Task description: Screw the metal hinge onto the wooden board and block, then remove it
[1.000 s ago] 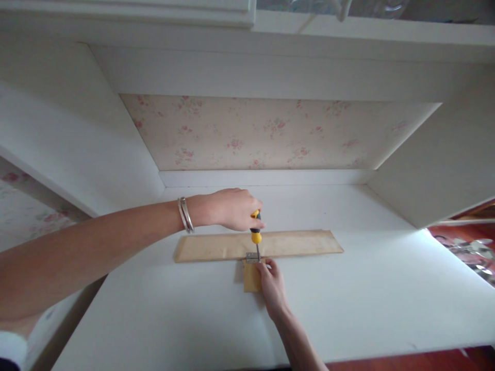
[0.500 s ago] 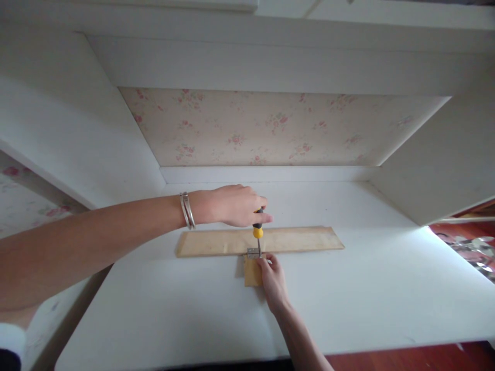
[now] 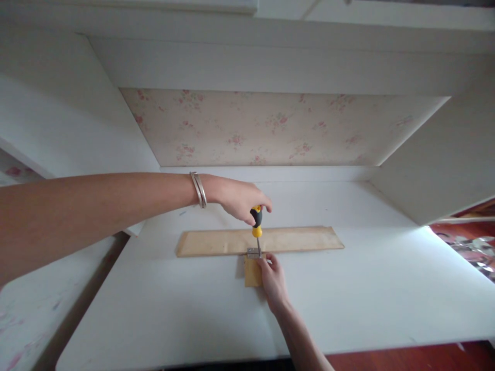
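My left hand, with silver bangles at its wrist, is closed on the handle of a yellow and black screwdriver. The screwdriver stands nearly upright, its tip down at the right part of a small metal hinge. This hinge lies across the joint between a long wooden board and a small wooden block. From the right, my right hand pinches the block's edge beside the hinge. Its fingertips partly hide the hinge corner, and the screw under the tip is too small to make out.
The white desk top carries the wood. Behind it rises a wall with floral wallpaper, flanked by a white side panel on the right. Shiny metal items lie beyond the desk's right edge, above a red floor.
My left hand has turned about the screwdriver handle, with its forearm and wrist raised and the thumb now lower. The handle tilts slightly left. My right hand and the wood have stayed put.
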Action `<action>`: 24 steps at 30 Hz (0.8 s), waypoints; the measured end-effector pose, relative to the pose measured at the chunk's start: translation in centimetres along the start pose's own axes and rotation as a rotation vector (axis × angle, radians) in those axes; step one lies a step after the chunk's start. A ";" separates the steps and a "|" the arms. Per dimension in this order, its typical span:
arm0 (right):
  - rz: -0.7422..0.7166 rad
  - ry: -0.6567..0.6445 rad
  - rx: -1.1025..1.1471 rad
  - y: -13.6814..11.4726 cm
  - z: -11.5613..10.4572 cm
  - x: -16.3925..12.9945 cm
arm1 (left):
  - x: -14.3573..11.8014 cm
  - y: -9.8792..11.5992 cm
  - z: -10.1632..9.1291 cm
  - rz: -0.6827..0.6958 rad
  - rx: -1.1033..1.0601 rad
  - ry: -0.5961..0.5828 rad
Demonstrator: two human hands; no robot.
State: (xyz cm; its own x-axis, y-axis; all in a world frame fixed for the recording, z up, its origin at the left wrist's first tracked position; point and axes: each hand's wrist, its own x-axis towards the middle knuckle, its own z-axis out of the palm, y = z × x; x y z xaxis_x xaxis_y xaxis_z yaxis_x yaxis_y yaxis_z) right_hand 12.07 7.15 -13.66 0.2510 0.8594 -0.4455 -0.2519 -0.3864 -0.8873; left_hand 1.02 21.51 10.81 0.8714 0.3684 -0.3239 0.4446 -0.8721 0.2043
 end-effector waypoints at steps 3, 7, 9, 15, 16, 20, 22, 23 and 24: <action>0.004 -0.004 -0.004 0.0 -0.1 -0.1 | 0.1 0.2 -0.2 -0.073 0.015 0.007; 0.009 -0.004 -0.003 0.0 -0.1 -0.1 | 0.2 0.6 0.0 -0.242 0.018 -0.010; 0.010 -0.003 -0.001 0.0 0.0 -0.1 | 0.1 0.5 0.2 -0.146 0.009 0.013; -0.002 0.010 0.006 -0.1 0.0 -0.2 | 0.1 0.3 0.8 -0.145 0.047 0.060; 0.002 0.010 0.005 -0.1 0.0 -0.1 | 0.2 0.4 0.9 -0.184 0.052 0.074; 0.002 0.006 0.008 -0.1 -0.2 -0.1 | 0.4 0.7 0.9 -0.051 0.009 0.113; -0.010 0.001 0.006 -0.1 -0.3 -0.1 | 0.4 0.5 0.9 0.074 -0.005 0.127; -0.015 -0.002 0.006 0.0 -0.3 0.0 | 0.4 0.3 0.8 0.118 -0.007 0.127; -0.017 -0.006 0.009 0.0 -0.3 0.0 | 0.4 0.1 0.8 0.143 -0.006 0.126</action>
State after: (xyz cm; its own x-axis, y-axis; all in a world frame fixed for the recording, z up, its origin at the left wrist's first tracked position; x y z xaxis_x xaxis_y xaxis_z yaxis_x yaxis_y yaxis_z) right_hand 12.35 7.04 -13.70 0.2497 0.8679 -0.4293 -0.2563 -0.3683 -0.8937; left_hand 1.26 21.34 9.97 0.9445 0.2789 -0.1734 0.3157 -0.9166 0.2453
